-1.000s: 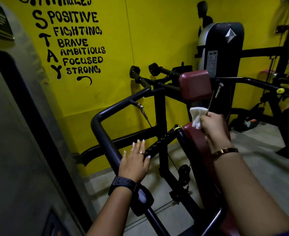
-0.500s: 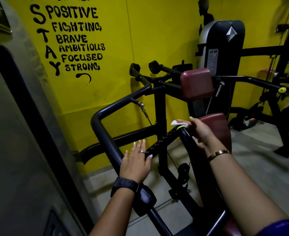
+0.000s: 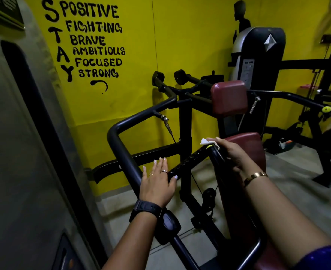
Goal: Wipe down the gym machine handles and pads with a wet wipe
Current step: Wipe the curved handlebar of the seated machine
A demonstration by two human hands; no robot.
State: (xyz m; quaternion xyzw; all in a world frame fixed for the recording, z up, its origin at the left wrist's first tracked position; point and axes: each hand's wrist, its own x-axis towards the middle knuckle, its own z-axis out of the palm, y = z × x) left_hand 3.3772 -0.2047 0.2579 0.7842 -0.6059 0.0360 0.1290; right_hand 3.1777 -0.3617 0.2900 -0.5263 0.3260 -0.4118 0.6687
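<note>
My right hand [image 3: 231,152] presses a white wet wipe [image 3: 204,141] onto the top end of a black sloping frame bar [image 3: 216,155], beside a small yellow-green knob. Just right of that hand is a maroon pad [image 3: 251,145]; a second maroon pad [image 3: 229,98] stands higher behind it. My left hand [image 3: 157,182], fingers spread, lies flat on the black bent tube handle [image 3: 121,145] of the machine and holds nothing. Two black round-ended handles [image 3: 169,77] stick out near the yellow wall.
A grey machine housing [image 3: 24,152] fills the left side. The yellow wall [image 3: 180,36] with black lettering is close behind the machine. Another black weight machine [image 3: 258,55] and a black frame [image 3: 316,106] stand at the right on the grey floor [image 3: 297,182].
My right hand dropped from the maroon pad with the bunched wipe to the top of the sloping bar and laid the wipe flat there. My left hand stayed on the tube.
</note>
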